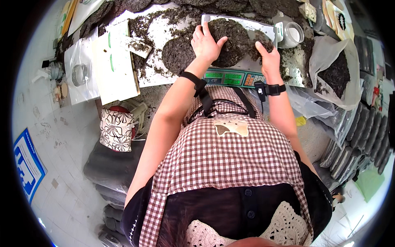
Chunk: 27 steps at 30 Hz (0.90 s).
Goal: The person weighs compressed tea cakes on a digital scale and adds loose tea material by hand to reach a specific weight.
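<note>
Dark pressed tea disc under left hand, grip spread flat; right hand pinching loose tea leaves.

A single head-worn fisheye looks steeply down (edges bending at the rim), close over a littered worktable.

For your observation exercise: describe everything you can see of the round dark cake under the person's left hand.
The round dark cake is a flat disc of pressed, dark greenish-brown leafy material with a rough, crumbly face. It lies flat on a shiny metal tray set on a digital scale. The left hand rests palm down on its left part, fingers spread. The right hand touches loose clumps at its right edge. A second similar disc lies by its left side; whether they overlap cannot be told.
</note>
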Motion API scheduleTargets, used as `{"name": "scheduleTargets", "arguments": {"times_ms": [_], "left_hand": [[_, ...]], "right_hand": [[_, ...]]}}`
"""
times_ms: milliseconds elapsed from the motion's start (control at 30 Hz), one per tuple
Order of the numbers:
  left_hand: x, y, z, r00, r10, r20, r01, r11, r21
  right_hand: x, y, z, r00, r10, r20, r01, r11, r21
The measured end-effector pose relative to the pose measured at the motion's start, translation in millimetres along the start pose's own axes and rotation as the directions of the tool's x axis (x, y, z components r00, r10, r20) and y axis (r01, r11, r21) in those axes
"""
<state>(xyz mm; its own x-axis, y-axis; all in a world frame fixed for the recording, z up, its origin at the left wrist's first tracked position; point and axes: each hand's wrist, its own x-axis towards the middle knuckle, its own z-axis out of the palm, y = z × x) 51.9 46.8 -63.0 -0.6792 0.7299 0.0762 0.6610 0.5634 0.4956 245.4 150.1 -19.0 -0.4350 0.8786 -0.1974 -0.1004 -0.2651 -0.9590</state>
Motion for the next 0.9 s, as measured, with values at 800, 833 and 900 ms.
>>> {"name": "scheduleTargets", "arguments": {"times_ms": [800, 833, 900], "left_hand": [[211.0, -168.2, -141.3, 0.766, -0.589, 0.257, 0.516, 0.324, -0.793], [217.8, -188.7, -132.4, 0.757, -0.622, 0.202, 0.458, 0.283, -0.843], [217.0, -213.6, -130.8, 0.687, -0.657, 0.310, 0.701, 0.486, -0.522]], "right_hand": [[-59.3, -32.2, -2.8, 0.988, 0.139, -0.060, -0.131, 0.984, 0.124], [-60.2, -32.2, -5.3, 0.987, 0.156, -0.034, -0.150, 0.977, 0.150], [-62.2, -26.8, -20.2, 0.984, 0.180, -0.006, -0.175, 0.961, 0.214]]}}
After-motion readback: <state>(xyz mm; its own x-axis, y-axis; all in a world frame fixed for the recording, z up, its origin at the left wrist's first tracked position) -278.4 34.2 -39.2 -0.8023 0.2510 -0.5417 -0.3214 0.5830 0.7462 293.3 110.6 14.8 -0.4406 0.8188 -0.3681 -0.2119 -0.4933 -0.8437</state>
